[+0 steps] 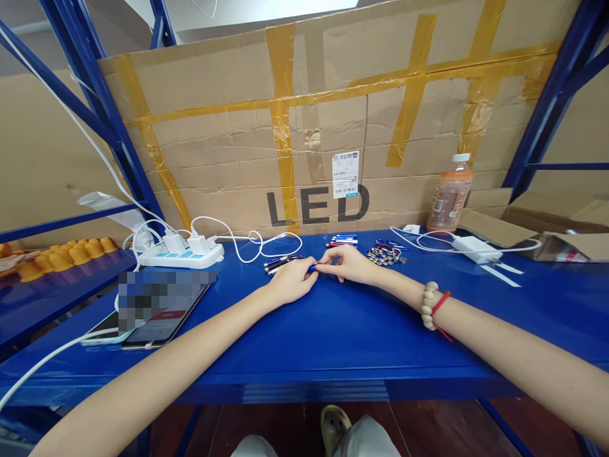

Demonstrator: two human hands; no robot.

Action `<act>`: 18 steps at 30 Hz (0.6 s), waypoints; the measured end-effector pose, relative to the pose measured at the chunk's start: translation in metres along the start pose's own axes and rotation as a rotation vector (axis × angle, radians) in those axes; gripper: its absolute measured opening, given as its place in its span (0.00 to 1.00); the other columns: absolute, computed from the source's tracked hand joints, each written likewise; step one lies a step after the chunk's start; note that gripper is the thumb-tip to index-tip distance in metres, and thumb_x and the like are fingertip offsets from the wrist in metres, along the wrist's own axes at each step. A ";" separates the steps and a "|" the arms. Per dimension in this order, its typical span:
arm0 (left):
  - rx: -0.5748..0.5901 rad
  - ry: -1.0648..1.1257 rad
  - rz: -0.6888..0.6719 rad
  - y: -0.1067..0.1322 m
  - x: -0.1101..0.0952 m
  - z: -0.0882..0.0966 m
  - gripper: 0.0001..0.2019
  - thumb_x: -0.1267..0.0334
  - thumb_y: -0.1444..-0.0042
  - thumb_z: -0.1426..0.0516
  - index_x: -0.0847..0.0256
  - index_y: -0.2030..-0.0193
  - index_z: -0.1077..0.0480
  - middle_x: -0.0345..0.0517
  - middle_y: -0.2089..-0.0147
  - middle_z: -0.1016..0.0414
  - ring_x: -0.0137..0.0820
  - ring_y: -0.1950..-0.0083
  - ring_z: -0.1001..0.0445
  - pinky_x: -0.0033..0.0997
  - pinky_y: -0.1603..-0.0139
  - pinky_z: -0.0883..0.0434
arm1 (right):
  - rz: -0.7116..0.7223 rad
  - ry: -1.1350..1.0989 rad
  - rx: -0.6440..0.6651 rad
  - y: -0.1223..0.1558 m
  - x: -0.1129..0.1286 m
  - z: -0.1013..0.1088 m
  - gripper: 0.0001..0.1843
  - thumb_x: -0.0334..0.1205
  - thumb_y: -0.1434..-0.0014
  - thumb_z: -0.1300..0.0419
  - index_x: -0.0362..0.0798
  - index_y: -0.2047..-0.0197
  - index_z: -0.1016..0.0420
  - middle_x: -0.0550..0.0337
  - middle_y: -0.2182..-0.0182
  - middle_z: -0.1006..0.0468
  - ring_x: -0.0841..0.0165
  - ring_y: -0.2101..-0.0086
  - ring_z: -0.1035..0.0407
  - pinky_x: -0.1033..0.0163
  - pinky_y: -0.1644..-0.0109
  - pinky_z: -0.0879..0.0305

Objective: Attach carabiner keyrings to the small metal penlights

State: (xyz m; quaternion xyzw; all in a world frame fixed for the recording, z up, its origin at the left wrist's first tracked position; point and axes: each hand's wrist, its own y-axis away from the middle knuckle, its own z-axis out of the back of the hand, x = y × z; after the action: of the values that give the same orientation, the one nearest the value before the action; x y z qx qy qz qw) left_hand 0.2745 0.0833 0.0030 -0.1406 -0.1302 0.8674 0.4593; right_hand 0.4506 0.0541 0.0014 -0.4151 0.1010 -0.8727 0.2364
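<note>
My left hand point(292, 280) and my right hand point(349, 264) meet over the middle of the blue shelf top. Between their fingertips is a slim blue pen-like piece point(313, 268), mostly hidden; both hands pinch it. Just beyond my left hand lie several slim pens point(280, 261), dark and silver. Behind the hands is a small row of blue and red pens point(343, 239). To the right of my right hand sits a pile of silver metal rings or chain point(383, 255), with blue and red pieces behind it.
On the left are two phones point(166, 317) and a white power strip point(183, 254) with cables. At right stand a bottle point(450, 195), a white adapter point(476, 249) and an open cardboard box point(561, 219). A large taped cardboard sheet point(228, 152) backs the shelf point(328, 343).
</note>
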 end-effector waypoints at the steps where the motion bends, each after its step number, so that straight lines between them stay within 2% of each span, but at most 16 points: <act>1: 0.002 -0.002 0.000 0.000 0.000 0.000 0.08 0.63 0.46 0.55 0.60 0.65 0.37 0.43 0.69 0.29 0.31 0.68 0.30 0.29 0.68 0.35 | -0.001 -0.003 0.000 0.000 0.000 0.000 0.19 0.53 0.52 0.44 0.43 0.70 0.28 0.60 0.74 0.26 0.79 0.87 0.39 0.72 0.84 0.43; 18: 0.031 -0.005 0.016 0.001 -0.002 0.002 0.09 0.63 0.45 0.54 0.60 0.62 0.37 0.44 0.66 0.29 0.32 0.65 0.30 0.30 0.65 0.34 | -0.015 0.008 -0.002 0.001 0.001 -0.001 0.19 0.53 0.53 0.43 0.43 0.70 0.27 0.59 0.74 0.26 0.79 0.87 0.39 0.72 0.83 0.43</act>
State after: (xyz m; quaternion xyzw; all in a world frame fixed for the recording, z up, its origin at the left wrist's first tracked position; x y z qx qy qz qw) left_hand 0.2746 0.0808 0.0051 -0.1324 -0.1168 0.8732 0.4543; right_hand 0.4495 0.0533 0.0011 -0.4128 0.0996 -0.8759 0.2290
